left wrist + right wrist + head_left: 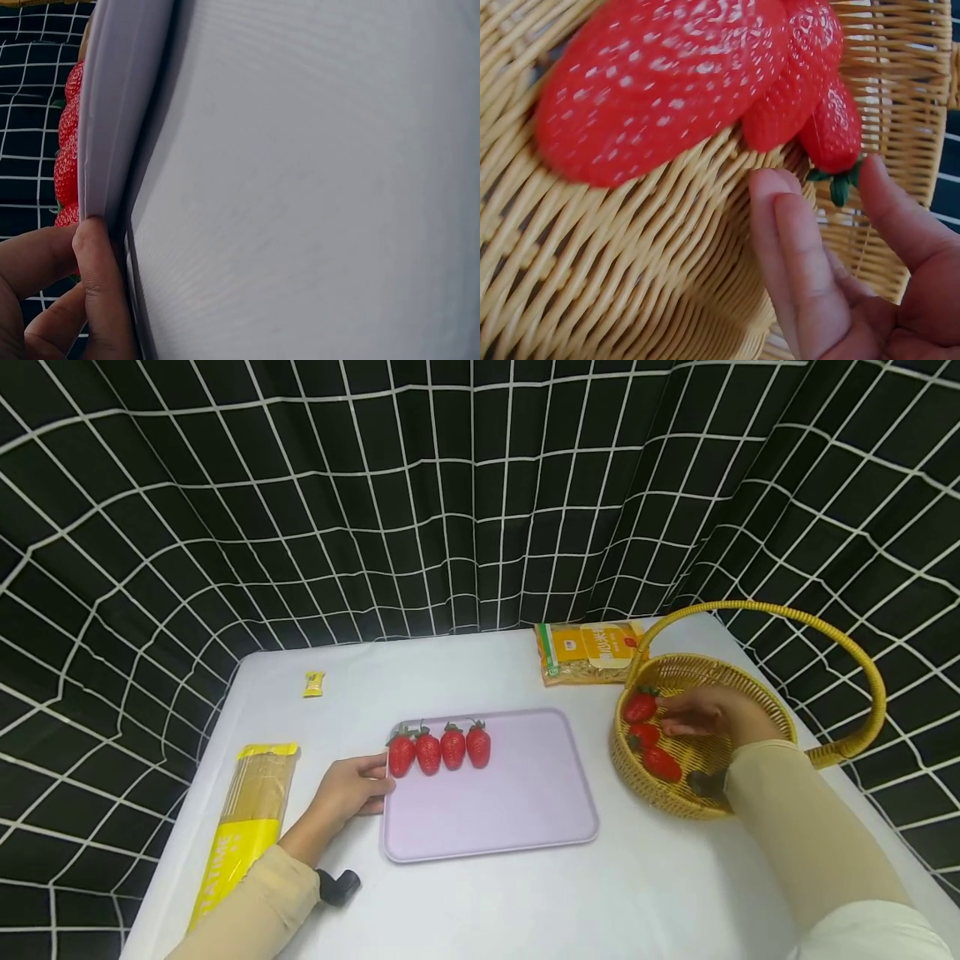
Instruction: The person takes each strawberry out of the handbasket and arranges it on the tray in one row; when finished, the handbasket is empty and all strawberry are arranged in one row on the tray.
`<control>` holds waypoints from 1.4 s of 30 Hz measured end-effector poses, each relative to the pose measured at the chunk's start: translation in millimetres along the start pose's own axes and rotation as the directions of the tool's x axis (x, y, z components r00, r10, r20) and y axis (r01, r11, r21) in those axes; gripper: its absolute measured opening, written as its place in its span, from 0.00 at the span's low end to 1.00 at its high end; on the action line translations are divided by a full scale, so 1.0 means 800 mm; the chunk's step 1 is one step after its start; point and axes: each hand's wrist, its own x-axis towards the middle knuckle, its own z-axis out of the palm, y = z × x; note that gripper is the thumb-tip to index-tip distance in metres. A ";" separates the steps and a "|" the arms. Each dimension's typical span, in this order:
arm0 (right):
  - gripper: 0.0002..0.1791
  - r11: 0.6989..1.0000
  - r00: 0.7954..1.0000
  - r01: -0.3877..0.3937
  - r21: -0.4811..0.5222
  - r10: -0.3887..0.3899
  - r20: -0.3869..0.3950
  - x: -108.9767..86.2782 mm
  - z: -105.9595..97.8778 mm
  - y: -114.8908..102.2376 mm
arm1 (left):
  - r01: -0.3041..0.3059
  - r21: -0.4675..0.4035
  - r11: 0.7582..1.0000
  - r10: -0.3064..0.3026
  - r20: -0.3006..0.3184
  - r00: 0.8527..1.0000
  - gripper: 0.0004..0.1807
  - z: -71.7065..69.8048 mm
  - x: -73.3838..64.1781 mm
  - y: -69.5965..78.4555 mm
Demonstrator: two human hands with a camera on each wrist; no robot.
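Right sleeve: nearest, four o'clock. Right hand: fingers parted, gripping nothing, inside wicker basket, beside three strawberries at its nine o'clock. Left hand: gripping tray rim, nine o'clock. Four strawberries: tray's ten to eleven o'clock, one row.

The left hand and right hand are bare. The left sleeve is beige and creased; the beige right sleeve meets white cloth. Beside the left sleeve juts a stubby black device.
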 end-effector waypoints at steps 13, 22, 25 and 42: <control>0.11 0.991 0.998 -0.028 -0.132 0.035 0.044 0.033 0.016 -0.022 | 0.012 0.021 1.000 -0.012 0.008 1.000 0.33 -0.001 0.003 0.005; 0.10 0.992 0.994 0.053 -0.112 -0.041 0.103 -0.010 -0.008 -0.025 | -0.009 0.020 1.000 0.009 0.011 1.000 0.33 0.001 0.008 0.011; 0.10 0.985 0.988 0.092 -0.146 -0.073 0.134 -0.030 -0.003 -0.026 | -0.003 0.013 1.000 0.003 0.017 1.000 0.34 -0.001 0.003 0.008; 0.17 0.718 0.961 0.269 -0.642 -0.248 0.125 -0.002 0.223 -0.027 | 0.006 0.044 0.999 -0.006 0.011 1.000 0.34 -0.003 0.000 0.003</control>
